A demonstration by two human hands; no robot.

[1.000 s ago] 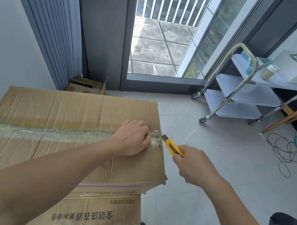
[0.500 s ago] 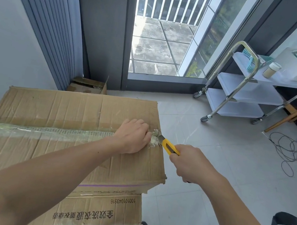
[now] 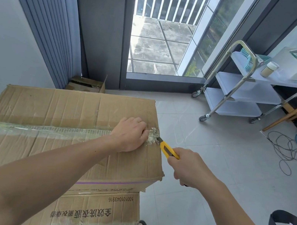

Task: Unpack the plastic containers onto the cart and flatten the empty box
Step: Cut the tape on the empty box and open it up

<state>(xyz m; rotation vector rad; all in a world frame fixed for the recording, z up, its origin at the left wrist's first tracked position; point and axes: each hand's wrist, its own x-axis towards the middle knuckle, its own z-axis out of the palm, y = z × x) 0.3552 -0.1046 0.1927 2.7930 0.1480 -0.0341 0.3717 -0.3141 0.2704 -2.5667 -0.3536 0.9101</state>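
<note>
The large brown cardboard box (image 3: 63,106) fills the lower left of the frame, sealed with clear tape (image 3: 43,130). The left hand (image 3: 130,134) presses on its top with curled fingers, holding nothing. The right hand (image 3: 191,169) grips a yellow utility knife (image 3: 168,150), its blade at the tape's right end. The steel three-shelf cart (image 3: 244,88) stands at the upper right.

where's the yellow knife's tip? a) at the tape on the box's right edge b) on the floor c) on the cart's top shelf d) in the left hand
a: the right hand holds the yellow knife, its tip at the crumpled tape on the box edge
</note>
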